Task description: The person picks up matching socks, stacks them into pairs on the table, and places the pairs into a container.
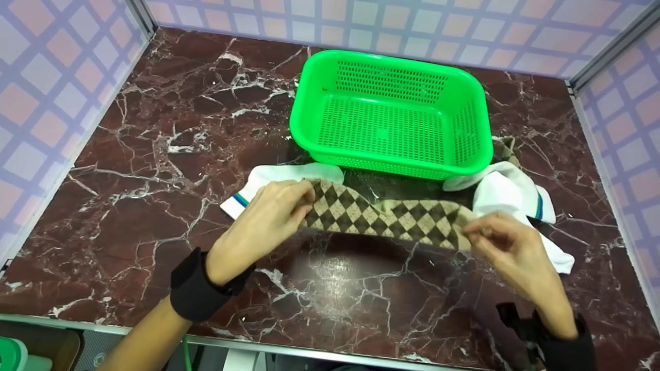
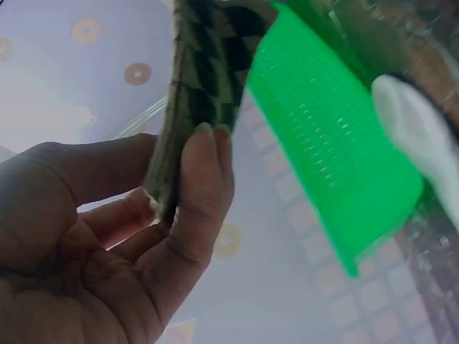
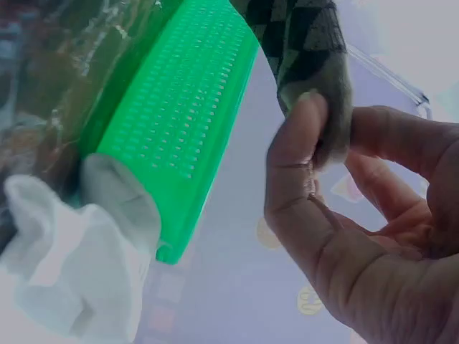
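A beige and brown diamond-patterned sock (image 1: 381,216) is stretched sideways between both hands, in front of the green basket. My left hand (image 1: 273,221) pinches its left end between thumb and fingers; the left wrist view shows the sock (image 2: 208,64) edge-on there. At the plain beige toe, my right hand (image 1: 510,247) pinches the other end, and the right wrist view shows that toe (image 3: 333,107) between thumb and fingertip. Just behind the left hand lies a white sock (image 1: 268,178) with a blue and green stripe. White socks (image 1: 510,190) with the same stripe lie bunched beyond the right hand.
A green perforated plastic basket (image 1: 386,165) stands behind the sock on the dark red marbled table (image 1: 154,206). Part of another beige-brown patterned piece (image 1: 508,147) shows by the basket's right side. Checkered panels (image 1: 438,26) wall the table at back and sides.
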The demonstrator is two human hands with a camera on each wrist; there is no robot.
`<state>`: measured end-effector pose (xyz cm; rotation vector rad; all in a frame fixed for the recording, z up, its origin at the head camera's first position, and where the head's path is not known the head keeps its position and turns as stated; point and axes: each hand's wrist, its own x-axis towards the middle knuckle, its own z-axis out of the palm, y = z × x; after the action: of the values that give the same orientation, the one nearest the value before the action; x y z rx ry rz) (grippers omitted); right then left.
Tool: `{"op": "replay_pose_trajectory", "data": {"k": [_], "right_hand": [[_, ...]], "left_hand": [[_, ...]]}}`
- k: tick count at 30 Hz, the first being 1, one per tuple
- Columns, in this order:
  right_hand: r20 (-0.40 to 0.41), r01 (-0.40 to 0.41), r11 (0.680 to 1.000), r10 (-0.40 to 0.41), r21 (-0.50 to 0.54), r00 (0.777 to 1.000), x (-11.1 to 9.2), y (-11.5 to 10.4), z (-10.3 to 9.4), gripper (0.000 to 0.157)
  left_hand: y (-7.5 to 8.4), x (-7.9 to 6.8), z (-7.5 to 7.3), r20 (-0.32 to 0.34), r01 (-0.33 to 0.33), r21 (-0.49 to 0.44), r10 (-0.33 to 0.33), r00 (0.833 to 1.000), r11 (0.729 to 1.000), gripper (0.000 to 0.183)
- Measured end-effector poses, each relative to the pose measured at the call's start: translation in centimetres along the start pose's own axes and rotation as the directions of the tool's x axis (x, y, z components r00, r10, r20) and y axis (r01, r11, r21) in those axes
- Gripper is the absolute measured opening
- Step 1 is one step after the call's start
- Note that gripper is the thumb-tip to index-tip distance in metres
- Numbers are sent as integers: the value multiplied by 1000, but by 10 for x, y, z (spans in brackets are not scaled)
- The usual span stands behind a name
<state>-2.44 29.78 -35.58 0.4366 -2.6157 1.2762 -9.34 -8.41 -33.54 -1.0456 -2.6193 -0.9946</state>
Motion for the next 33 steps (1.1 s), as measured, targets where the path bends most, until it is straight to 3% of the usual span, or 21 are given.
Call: {"op": "replay_pose_trajectory", "data": {"k": [6,10,14,17,19,22,25,29,33], "right_hand": [[57,-35,999,37,-40,998,-20,2,2,29],[129,35,998,-28,-49,991,-30,6,-2,42],[142,131,989,-120,-74,983,-37,7,-6,63],[91,189,979,-181,-81,979,-38,7,-5,63],[43,218,973,-215,-74,976,-38,4,-3,58],[-34,271,962,-273,-39,962,-34,0,-1,47],[-63,282,959,-283,-17,957,-33,-1,-1,41],[-68,276,961,-276,-14,959,-35,3,-4,38],[-79,267,964,-265,9,961,-37,4,-7,37]], "left_hand": [[-3,-13,17,60,16,1,-17,998,1000,12],[-2,-22,20,97,38,-9,-37,995,999,13],[2,-32,10,212,118,-69,-101,972,991,36],[4,-38,2,284,137,-115,-100,954,984,49],[4,-40,1,275,93,-132,-54,960,987,49],[3,-40,4,211,1,-140,29,977,990,46],[1,-38,5,173,-51,-162,79,982,986,47],[-1,-36,4,172,-53,-219,92,981,974,59],[0,-38,4,155,5,-265,37,987,964,50]]}}
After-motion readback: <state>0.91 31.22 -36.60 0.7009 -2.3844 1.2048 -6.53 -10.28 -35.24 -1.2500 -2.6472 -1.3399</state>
